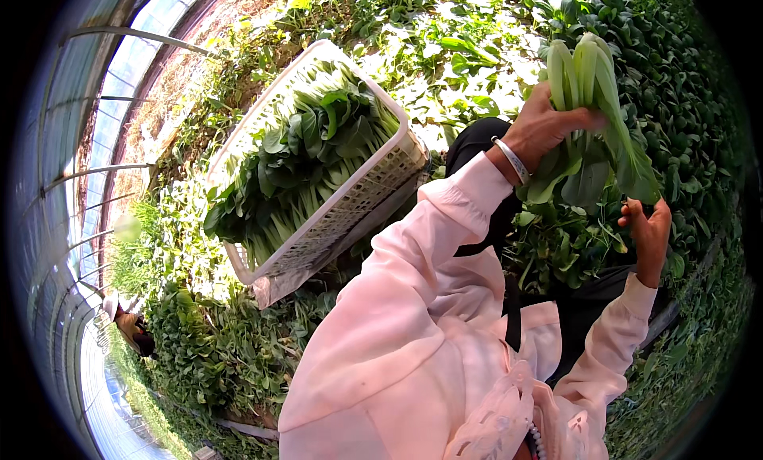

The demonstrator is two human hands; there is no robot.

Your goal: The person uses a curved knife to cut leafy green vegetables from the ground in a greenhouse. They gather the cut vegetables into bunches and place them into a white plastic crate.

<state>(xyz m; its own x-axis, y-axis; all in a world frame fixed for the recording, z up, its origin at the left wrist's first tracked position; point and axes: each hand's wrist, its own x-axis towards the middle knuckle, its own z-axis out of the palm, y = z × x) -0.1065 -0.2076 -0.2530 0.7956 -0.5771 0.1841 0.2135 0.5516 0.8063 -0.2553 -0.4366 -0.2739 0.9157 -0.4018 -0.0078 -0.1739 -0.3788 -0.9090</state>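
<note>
My left hand (545,126), with a silver bangle at the wrist, grips a bunch of bok choy (587,78), its pale stalks pointing up and its leaves hanging below. Just under the tip of the lowest leaf is my right hand (650,233), fingers bent; whether it pinches the leaf cannot be made out. To the left, a white plastic crate (340,212) stands tilted in view, filled with rows of bok choy (310,138), stalks toward the long sides and dark leaves along the middle.
Dense leafy plants (673,102) grow at the right. Cut or loose greens (471,51) lie on sunlit ground beyond the crate. Clear sheeting hangs under the crate's near side. Greenhouse hoops (98,171) and film line the left. Another person (131,329) crouches far off at the left.
</note>
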